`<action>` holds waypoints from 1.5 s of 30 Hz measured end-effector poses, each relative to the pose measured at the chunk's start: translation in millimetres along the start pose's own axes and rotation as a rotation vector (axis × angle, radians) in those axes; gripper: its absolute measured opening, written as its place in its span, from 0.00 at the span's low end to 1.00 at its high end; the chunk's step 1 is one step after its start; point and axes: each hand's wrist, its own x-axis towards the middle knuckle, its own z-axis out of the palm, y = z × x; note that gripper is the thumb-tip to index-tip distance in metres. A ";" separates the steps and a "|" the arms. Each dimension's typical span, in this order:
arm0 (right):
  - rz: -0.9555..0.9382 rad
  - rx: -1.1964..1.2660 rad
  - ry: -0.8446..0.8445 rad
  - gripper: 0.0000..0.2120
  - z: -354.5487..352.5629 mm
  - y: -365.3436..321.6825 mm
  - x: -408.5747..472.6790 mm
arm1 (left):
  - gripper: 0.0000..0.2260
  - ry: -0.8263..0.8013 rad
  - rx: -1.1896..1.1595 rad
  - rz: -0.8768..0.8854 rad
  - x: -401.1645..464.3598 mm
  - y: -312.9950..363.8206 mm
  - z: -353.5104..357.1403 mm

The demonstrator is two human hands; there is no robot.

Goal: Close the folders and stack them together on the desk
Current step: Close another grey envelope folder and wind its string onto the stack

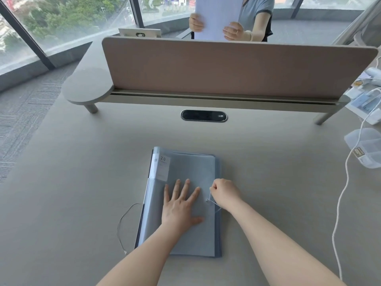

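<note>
R grip pinching string | L grip flat on closed folders

This is an office, high up in a glazed building. A long pale desk carries a brownish fabric privacy screen along its far edge, with an oval cable port set into the top just in front of it. Behind the screen a second person holds up sheets of white paper. Grey carpet tiles cover the floor off the desk's left edge, and floor-to-ceiling windows with dark frames look down on treetops. Blue-grey document folders lie stacked near the desk's near edge.
</note>
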 end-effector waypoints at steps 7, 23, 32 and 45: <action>-0.017 0.015 0.013 0.07 7.6 -4.2 1.8 | 0.43 -0.011 0.007 -0.004 -0.4 -0.7 -0.3; 0.222 0.341 0.049 0.17 17.7 22.5 -34.9 | 0.42 0.207 -0.142 -0.317 -20.2 -52.3 -38.5; 0.221 0.369 0.074 0.22 21.7 12.6 -31.9 | 0.12 0.172 -0.855 -0.409 -27.9 -92.6 -19.6; 0.338 0.542 0.171 0.07 25.6 17.7 -25.6 | 0.36 0.073 -1.068 -0.460 -23.9 -90.3 -7.6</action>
